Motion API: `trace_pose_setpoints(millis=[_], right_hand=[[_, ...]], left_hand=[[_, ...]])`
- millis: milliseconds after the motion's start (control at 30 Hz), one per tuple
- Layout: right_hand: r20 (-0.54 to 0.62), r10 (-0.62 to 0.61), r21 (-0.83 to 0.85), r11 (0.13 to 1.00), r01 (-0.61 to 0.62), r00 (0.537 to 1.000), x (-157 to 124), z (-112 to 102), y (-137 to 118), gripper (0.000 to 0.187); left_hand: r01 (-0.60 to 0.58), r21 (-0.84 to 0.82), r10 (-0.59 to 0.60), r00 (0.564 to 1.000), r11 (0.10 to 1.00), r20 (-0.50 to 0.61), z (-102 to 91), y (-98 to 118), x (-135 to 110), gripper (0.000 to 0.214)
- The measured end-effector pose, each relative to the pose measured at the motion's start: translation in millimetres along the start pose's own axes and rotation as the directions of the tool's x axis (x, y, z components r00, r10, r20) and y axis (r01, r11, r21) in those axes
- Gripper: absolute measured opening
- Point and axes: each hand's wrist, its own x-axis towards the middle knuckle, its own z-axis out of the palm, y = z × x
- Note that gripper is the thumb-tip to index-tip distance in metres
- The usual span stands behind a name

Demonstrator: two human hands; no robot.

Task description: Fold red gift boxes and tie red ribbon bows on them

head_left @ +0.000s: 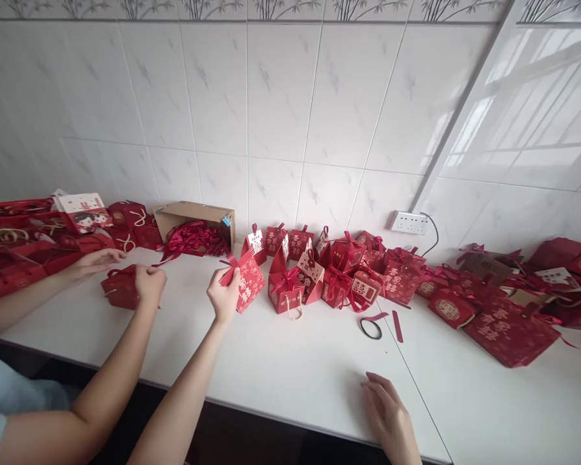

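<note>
My left hand (pixel 224 294) is closed on a red gift box (pixel 248 284) with pale printed lettering, pinching it near the ribbon at its top and tilting it above the counter. Near the counter's front edge my right hand (pixel 387 413) holds nothing, its fingers loosely bent and slightly apart. Just right of the held box stand several red candy boxes, among them one with a ribbon bow and a cord handle (pixel 285 287). A black ring (pixel 370 329) and a short strip of red ribbon (pixel 397 327) lie farther out from my right hand.
On my left, a co-worker's hands (pixel 150 283) work at a red box (pixel 120 287). Behind stands a cardboard carton (pixel 193 210) of red ribbons (pixel 196 239). More red boxes (pixel 510 332) crowd the right side of the white counter (pixel 281 368). A power strip (pixel 409 223) is on the tiled wall.
</note>
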Motion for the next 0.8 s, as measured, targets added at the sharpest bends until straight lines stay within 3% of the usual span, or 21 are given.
trace_pose_setpoints(millis=[133,400,800], right_hand=[[-0.014,-0.085,-0.136,0.987,0.082,0.996,-6,8,1,0.039],[-0.073,-0.174,-0.224,0.962,0.154,0.982,-6,9,-3,0.034],[-0.079,-0.153,-0.223,0.966,0.132,0.985,-8,13,6,0.029]], left_hand=[[-0.043,0.069,0.038,0.996,0.997,0.08,31.2,-31,-6,0.01],[-0.094,0.18,0.061,0.981,0.979,0.182,76.7,-47,-9,0.006],[-0.117,0.25,0.063,0.975,0.961,0.214,104.1,-66,11,0.012]])
